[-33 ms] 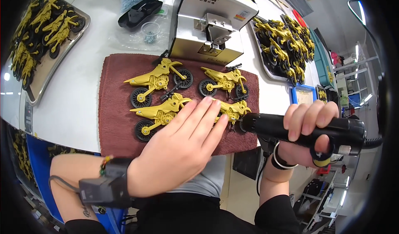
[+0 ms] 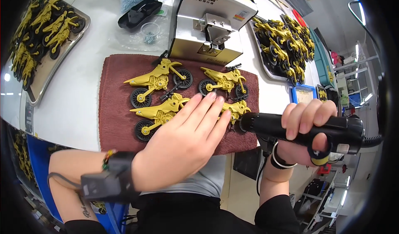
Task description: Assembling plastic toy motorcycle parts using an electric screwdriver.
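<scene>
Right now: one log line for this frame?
left hand: flat on yellow toy motorbike | right hand: grips black electric screwdriver, tip at bike | brown mat: four bikes

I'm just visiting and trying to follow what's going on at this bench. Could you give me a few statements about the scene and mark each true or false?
1. The right hand grips a black power screwdriver. True.
2. The left hand lies flat over a yellow toy motorcycle on the brown towel. True.
3. The towel holds only one motorcycle. False: four lie on it.
4. The metal trays beside the towel hold red cars. False: they hold yellow motorcycles.
5. A grey machine stands behind the towel. True.
</scene>
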The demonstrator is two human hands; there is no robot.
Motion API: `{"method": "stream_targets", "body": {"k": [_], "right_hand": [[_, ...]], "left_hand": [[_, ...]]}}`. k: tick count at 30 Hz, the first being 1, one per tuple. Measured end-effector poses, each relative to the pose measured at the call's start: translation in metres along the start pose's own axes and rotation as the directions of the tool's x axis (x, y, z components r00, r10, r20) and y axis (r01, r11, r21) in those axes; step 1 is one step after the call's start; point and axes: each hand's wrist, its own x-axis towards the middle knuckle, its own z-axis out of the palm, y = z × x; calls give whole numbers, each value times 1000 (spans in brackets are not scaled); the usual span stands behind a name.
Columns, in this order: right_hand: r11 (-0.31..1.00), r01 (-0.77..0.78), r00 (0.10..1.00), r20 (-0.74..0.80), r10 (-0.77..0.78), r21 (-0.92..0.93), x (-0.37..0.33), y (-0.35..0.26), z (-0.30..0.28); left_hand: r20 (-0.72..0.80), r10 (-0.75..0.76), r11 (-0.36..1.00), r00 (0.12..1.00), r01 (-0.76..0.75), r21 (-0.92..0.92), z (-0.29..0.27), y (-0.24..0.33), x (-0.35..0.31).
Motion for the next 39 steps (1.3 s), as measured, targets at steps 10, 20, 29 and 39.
{"method": "stream_targets", "body": {"k": [10, 20, 29, 39], "right_hand": [[999, 8, 1000, -19, -7, 47, -3, 6, -3], [986, 117, 993, -26, -114, 116, -1, 14, -16], [989, 110, 994, -25, -109, 95, -1, 13, -13], [946, 222, 973, -122, -198, 235, -9, 1, -15]], "left_hand": [[-22, 82, 996, 996, -82, 19, 37, -23, 45], [-12, 64, 993, 998, -65, -98, 35, -32, 45], [-11, 70, 993, 997, -71, -98, 33, -30, 47], [-63, 69, 979, 996, -80, -186, 29, -32, 46]]}}
